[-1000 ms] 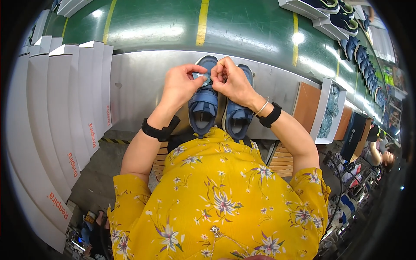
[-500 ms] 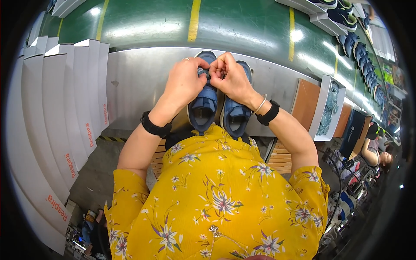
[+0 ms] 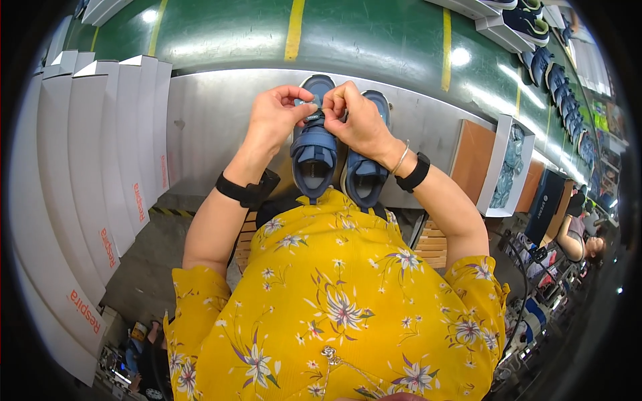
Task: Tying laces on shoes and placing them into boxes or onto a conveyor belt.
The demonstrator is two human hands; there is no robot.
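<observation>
A pair of blue shoes lies side by side on the metal bench in front of me, heel openings toward me. Over the forefoot of the left shoe (image 3: 313, 144), my left hand (image 3: 273, 120) has its thumb and index finger brought together at the strap area. What they pinch is too small to make out. My right hand (image 3: 358, 123) is closed close beside it, fingertips against a small dark piece on the same shoe; its grip is hidden by the fingers. The right shoe (image 3: 366, 175) stands partly under my right hand and wrist.
White boxes (image 3: 87, 174) stand in a row on the left. To the right are a brown panel (image 3: 469, 157) and an open white box (image 3: 495, 194) with wrapped contents. Beyond the metal bench (image 3: 214, 127) runs a green surface (image 3: 374, 40); more shoes (image 3: 565, 100) line the far right.
My left hand has shifted slightly left and its fingers have lifted off the shoe's side, showing more of the strap area. My right hand stays nearly in place.
</observation>
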